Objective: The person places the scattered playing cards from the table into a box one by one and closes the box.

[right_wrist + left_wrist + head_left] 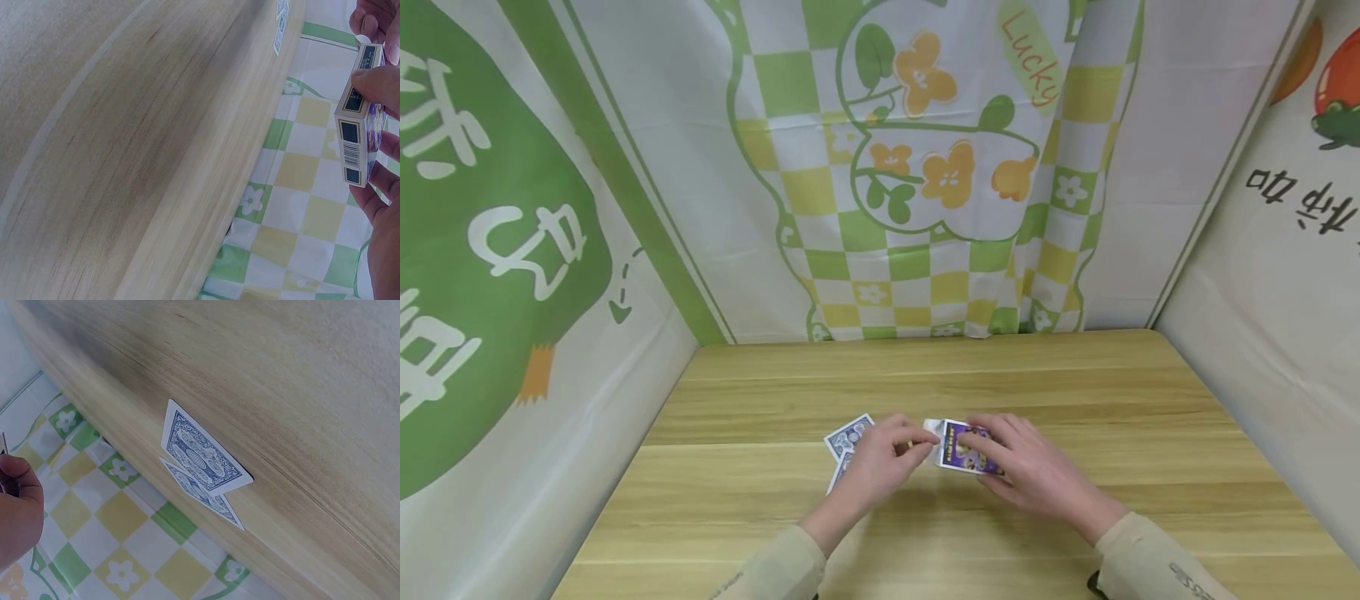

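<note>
My right hand (1033,468) grips a purple playing card box (953,455), its thumb along one narrow side and its fingers across the printed face. The barcode end of the card box (352,153) shows in the right wrist view. A pale flap (932,427) sticks out at the box's left end, and the thumb and forefinger of my left hand (880,457) pinch at it. What is inside the box is hidden. Beside the left hand, two blue-backed playing cards (203,459) lie face down, one overlapping the other.
The wooden table (760,400) runs back to a green and yellow checked curtain (925,283). Printed cloth walls (647,333) stand close along the left and right sides.
</note>
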Demonstrator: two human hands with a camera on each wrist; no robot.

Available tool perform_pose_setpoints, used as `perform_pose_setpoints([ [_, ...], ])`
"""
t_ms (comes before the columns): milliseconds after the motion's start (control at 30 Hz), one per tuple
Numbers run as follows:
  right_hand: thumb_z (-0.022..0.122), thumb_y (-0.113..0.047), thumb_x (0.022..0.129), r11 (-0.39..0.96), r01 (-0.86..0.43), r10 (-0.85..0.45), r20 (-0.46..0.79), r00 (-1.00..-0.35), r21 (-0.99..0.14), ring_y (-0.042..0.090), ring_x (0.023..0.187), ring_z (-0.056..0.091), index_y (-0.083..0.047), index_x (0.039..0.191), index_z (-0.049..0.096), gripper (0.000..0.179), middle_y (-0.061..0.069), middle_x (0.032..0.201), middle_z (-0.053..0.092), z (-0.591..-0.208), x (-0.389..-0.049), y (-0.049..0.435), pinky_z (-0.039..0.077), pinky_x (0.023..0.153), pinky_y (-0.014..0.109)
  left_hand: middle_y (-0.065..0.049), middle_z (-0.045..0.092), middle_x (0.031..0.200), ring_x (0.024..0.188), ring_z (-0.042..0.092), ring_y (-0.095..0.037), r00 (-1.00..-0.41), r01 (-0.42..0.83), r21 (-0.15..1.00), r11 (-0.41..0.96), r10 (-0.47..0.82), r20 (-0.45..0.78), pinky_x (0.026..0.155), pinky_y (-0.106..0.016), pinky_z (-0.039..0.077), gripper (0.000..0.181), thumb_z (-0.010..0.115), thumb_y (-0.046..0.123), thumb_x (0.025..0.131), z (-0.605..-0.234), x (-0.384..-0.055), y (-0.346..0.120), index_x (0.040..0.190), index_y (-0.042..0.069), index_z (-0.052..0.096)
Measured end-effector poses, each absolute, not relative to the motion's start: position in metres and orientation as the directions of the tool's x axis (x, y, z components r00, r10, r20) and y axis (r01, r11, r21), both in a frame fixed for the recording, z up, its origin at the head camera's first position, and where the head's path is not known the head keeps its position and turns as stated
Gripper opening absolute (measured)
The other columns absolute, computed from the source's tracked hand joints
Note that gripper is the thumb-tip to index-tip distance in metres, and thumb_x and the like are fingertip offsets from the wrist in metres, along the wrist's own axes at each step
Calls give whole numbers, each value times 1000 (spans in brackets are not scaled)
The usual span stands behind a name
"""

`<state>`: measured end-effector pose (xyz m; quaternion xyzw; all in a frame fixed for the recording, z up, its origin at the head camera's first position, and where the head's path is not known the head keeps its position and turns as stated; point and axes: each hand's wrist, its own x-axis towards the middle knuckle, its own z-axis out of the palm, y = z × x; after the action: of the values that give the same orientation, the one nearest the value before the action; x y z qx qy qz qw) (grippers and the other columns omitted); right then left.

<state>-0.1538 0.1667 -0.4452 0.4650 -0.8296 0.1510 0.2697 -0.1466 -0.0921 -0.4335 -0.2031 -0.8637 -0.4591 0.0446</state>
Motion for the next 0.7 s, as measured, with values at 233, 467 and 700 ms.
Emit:
perform_pose_setpoints([
  [233,90,-16,70,524,-851,-688,589,-424,0,25,109,62,-13,134,64,69,12,134,60,-446,-154,167,59,88,46,8,66,94,72,52,-5,-908,405,768,497,316,274,61,-21,49,16,68,13,95,-434,-147,-99,105,16,81],
  [467,90,-17,70,531,-847,-682,596,-424,5,25,108,62,-13,132,65,67,11,133,61,-447,-154,171,58,89,47,4,68,97,83,60,-8,-924,379,775,505,257,285,73,-22,55,17,66,11,96,-434,-151,-118,110,12,77],
  [700,89,-16,70,532,-846,-679,600,-423,7,26,108,62,-12,131,65,66,11,133,61,-448,-154,173,58,90,48,-6,67,117,101,64,-24,-951,299,734,610,253,177,85,-37,57,34,72,15,93,-438,-159,-142,126,10,68],
])
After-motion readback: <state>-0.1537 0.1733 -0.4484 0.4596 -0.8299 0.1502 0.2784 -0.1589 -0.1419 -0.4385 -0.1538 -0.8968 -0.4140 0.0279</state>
